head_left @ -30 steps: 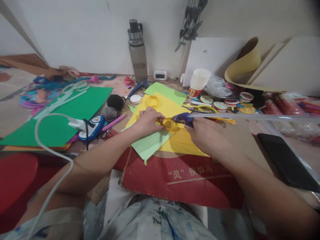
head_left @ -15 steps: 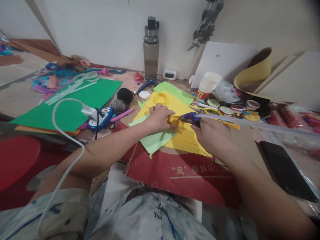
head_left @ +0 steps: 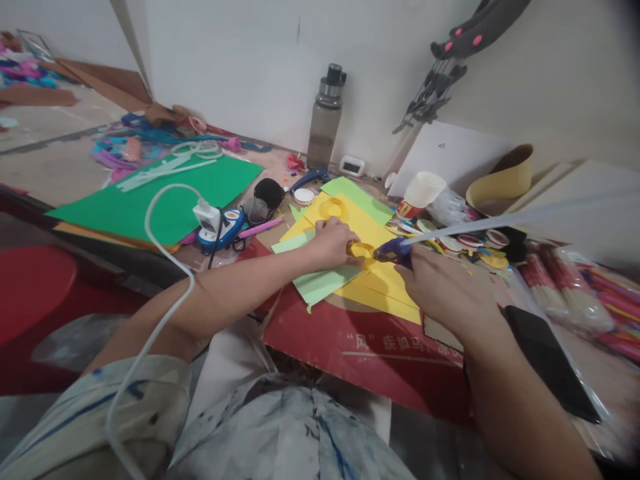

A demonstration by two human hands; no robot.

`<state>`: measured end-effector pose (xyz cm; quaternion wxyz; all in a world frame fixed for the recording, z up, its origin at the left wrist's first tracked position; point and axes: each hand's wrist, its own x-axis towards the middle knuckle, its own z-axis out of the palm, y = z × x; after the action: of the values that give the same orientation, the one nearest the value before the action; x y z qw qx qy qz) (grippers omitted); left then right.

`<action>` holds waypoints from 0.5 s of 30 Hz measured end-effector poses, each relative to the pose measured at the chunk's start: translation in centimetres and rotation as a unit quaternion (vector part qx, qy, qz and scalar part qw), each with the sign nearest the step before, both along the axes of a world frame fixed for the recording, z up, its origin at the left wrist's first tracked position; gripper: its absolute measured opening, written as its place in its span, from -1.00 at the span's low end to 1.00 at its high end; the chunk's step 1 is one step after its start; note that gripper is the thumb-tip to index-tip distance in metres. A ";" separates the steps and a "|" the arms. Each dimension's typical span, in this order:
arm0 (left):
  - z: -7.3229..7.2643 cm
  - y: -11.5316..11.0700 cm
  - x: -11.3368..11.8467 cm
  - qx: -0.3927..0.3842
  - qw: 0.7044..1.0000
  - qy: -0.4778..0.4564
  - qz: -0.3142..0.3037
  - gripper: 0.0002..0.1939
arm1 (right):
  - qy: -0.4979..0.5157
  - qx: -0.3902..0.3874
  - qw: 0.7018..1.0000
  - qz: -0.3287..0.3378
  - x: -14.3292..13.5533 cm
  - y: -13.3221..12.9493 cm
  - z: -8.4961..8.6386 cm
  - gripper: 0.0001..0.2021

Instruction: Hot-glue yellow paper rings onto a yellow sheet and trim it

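One panel of red cardboard (head_left: 370,377) lies closest to the person at work, jutting out on the near side of the yellow sheet (head_left: 367,230). Pale green paper (head_left: 323,283) laps the yellow sheet's left near edge. At the yellow sheet's right side, the right hand (head_left: 440,283) is wrapped around what looks to me like a blue glue gun (head_left: 393,251), its tip close to a small yellow ring (head_left: 363,253). That ring is over the yellow sheet's middle, with the left hand (head_left: 334,243) drawn in narrow and gripping its left side; exactly where each finger sits, I cannot tell. I'd judge the ring feather-light, springy and easily creased, so a soft pinch on its wall, away from the tip, should suit it. The gun I'd expect to be stiff and heavier, best taken by its grip, minding the long, clear glue stick (head_left: 465,225) trailing off to the yellow sheet's right. Toward the yellow sheet's far end rests a second ring (head_left: 324,211), and past that end stands a drinking bottle (head_left: 324,127).
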<state>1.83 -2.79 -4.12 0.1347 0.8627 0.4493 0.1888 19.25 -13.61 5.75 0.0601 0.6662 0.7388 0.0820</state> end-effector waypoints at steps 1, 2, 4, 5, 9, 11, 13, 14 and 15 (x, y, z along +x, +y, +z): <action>0.1 -0.1 0.0 -0.001 1.000 0.002 0.000 -0.54 | 0.017 0.005 1.000 -0.006 0.3 0.2 -0.1 -0.74; 0.2 -0.2 0.0 -0.003 1.000 0.005 0.000 -0.53 | 0.034 0.009 0.999 -0.016 0.6 0.3 -0.2 -0.73; 0.5 -0.4 0.0 -0.006 1.000 0.014 0.001 -0.50 | 0.071 0.012 0.997 -0.033 1.3 0.7 -0.4 -0.72; 0.6 -0.5 0.0 -0.006 1.000 0.018 0.002 -0.48 | 0.092 0.013 0.995 -0.039 1.6 0.9 -0.5 -0.73; 1.3 -0.9 0.2 -0.003 1.000 0.009 0.013 -0.33 | 0.189 0.048 0.979 -0.053 3.3 1.7 -1.3 -0.75; 1.6 -0.9 0.4 -0.003 1.000 0.004 0.013 -0.31 | 0.242 0.070 0.966 -0.054 4.3 2.2 -2.0 -0.71; 1.9 -0.8 0.8 0.000 1.000 0.004 0.010 -0.33 | 0.298 0.094 0.949 -0.047 5.3 2.7 -2.7 -0.66; 2.0 -0.7 0.9 0.004 1.000 0.005 0.005 -0.34 | 0.324 0.107 0.939 -0.043 5.7 3.0 -3.1 -0.63; 2.0 -0.7 1.1 0.009 1.000 0.007 -0.002 -0.35 | 0.346 0.119 0.930 -0.040 6.1 3.2 -3.4 -0.62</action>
<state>2.92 -3.44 -2.16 0.1239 0.8660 0.4472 0.1862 25.31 -10.43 2.35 -0.2759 0.6843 0.6714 -0.0689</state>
